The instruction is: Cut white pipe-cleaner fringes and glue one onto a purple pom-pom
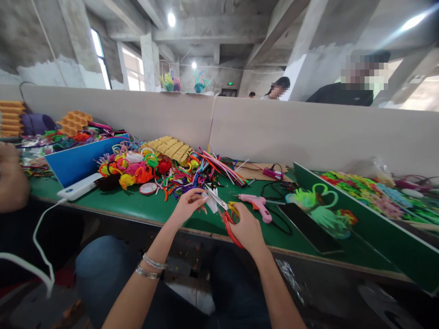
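Note:
My right hand is closed around the handles of a pair of scissors with red and yellow grips. The metal blades point up and left toward my left hand. That hand is closed, thumb and fingertips pinched together beside the blade tips; what they hold is too small to make out. Just beyond, white fuzzy strips lie on the green table. A pink glue gun rests to the right of my right hand.
Colourful pipe cleaners and pompom-like pieces are heaped at back left, near a white power bank. On the right lie a black phone, green fuzzy swans and a green divider. Another person's hand shows far left.

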Tool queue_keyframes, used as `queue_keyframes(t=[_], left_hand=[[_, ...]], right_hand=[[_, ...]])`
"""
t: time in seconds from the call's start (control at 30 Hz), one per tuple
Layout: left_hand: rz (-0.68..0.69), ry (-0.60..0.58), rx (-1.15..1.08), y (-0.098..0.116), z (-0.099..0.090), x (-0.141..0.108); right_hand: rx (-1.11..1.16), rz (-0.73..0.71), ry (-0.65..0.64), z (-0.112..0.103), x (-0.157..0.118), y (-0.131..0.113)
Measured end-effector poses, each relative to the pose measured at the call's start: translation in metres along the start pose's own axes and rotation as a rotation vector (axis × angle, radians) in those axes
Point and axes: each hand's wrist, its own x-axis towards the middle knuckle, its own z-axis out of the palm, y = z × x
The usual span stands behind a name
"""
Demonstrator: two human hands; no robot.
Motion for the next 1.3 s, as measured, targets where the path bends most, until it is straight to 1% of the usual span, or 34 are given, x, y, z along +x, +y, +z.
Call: queue_keyframes(t=[0.23, 0.53, 0.6, 0.67, 0.73, 0.8, 0.87, 0.93, 1.0, 1.07, 1.2, 1.3], left_hand=[[-0.002, 0.007, -0.016, -0.001, 0.001, 0.0], [-0.001, -0.007, 0.001, -0.001, 0.0, 0.001], [-0.009, -0.003, 0.015, 0.0, 0.0, 0.0], [-0.017, 0.007, 0.025, 0.001, 0.001, 0.0], [-0.027, 0.016, 0.033, 0.001, 0.001, 0.0], [-0.039, 0.02, 0.042, 0.001, 0.001, 0.0], [-0.04, 0.013, 0.058, 0.001, 0.001, 0.0], [-0.024, 0.002, 0.078, 0.0, 0.001, 0.0], [-0.003, -0.004, 0.1, -0.002, 0.001, 0.001], [0.009, -0.004, 0.116, -0.003, 0.001, 0.001], [0.015, 0.0, 0.125, -0.003, 0.001, 0.001], [0.019, -0.012, 0.117, -0.002, 0.001, 0.001]], right_hand=[[-0.009, -0.004, 0.006, 0.0, -0.001, 0.001], [-0.035, -0.024, 0.066, 0.004, 0.001, 0.004], [-0.021, -0.011, 0.12, 0.005, 0.002, 0.005], [-0.016, -0.009, 0.21, 0.004, 0.004, 0.008], [-0.031, -0.027, 0.295, 0.001, 0.007, 0.014], [-0.062, -0.053, 0.339, -0.004, 0.009, 0.02], [-0.088, -0.082, 0.316, -0.009, 0.011, 0.026], [-0.085, -0.125, 0.255, -0.011, 0.011, 0.029], [-0.067, -0.171, 0.199, -0.01, 0.01, 0.028], [-0.058, -0.193, 0.171, -0.006, 0.008, 0.025], [-0.062, -0.171, 0.138, 0.002, 0.004, 0.017], [-0.048, -0.149, 0.114, 0.003, 0.002, 0.014]])
